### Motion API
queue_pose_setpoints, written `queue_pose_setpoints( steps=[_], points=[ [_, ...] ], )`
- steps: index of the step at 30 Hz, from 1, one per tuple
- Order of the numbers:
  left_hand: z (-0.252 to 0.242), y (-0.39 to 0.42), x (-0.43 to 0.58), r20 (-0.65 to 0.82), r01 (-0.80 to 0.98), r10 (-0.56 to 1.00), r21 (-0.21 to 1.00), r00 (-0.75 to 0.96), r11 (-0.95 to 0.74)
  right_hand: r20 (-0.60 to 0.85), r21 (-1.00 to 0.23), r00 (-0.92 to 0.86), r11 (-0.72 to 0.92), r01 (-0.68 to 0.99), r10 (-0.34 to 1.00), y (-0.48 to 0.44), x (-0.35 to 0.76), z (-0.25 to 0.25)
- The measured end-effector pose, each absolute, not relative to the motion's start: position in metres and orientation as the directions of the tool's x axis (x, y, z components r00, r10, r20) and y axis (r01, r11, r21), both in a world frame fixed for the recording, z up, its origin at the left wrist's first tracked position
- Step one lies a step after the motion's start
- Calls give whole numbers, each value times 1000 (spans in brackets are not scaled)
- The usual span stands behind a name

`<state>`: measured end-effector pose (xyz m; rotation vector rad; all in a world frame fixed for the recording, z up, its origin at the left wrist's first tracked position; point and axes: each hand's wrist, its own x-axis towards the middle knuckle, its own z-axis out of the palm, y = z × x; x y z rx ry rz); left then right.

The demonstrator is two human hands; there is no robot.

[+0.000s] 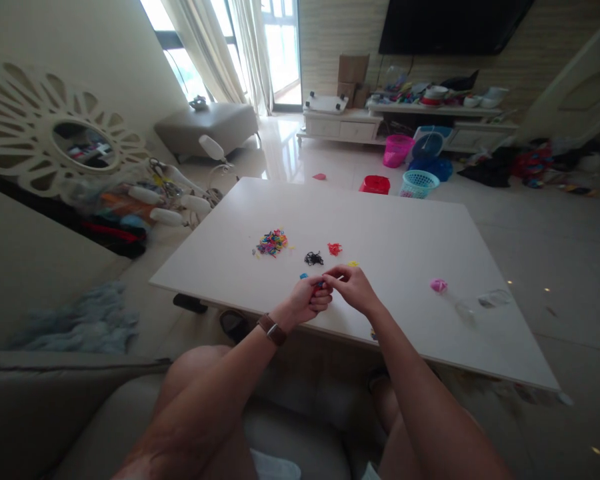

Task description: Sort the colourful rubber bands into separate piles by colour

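Note:
My left hand [307,300], with a watch on its wrist, is closed around small red and blue pieces [319,288] over the table's near edge. My right hand [351,287] touches it from the right, thumb and forefinger pinched together; what they hold is too small to name. Just beyond lie a black pile of small bands [313,258], a red pile [335,249] and some yellow pieces [353,264], partly behind my right hand. Farther left is a multicoloured pile [273,243]. A blue piece [304,276] shows beside my left hand.
On the right of the white table [395,233] are a pink object [439,286] and a clear plastic item [494,299]. Lamp arms [167,217] reach near its left edge. Beyond the far edge stand a red stool [375,185] and a light blue basket [419,185].

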<state>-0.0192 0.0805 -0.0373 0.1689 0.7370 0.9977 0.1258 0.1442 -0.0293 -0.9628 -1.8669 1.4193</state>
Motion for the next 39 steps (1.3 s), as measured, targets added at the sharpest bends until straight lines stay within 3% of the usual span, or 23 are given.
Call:
queue_pose_setpoints(
  steps=[7, 16, 20, 24, 27, 33, 39],
  points=[
    [-35, 84, -18, -514, -637, 806, 525, 292, 565, -138, -989, -544, -81, 127, 828, 152, 132, -38],
    [-35, 78, -4, -529, -653, 822, 550, 208, 520, -22, -983, -542, 81, 164, 840, 149, 134, -43],
    [-36, 84, -9, -493, -680, 843, 542, 218, 493, 26, -995, -459, 68, 74, 888, 152, 125, -53],
    [-42, 107, -24, -507, -735, 843, 499, 182, 459, 15, -996, -250, 37, 82, 968, 168, 110, -78],
    [-44, 129, -41, -514, -803, 852, 464, 100, 374, 10, -987, -146, 33, 160, 989, 182, 97, -94],
    [-54, 148, -75, -575, -885, 818, 363, 33, 292, 13, -899, -188, 94, 428, 982, 204, 59, -110],
    [-56, 148, -88, -671, -954, 740, 242, -33, 176, 40, -813, -181, 137, 566, 983, 215, 37, -118]
  ],
)
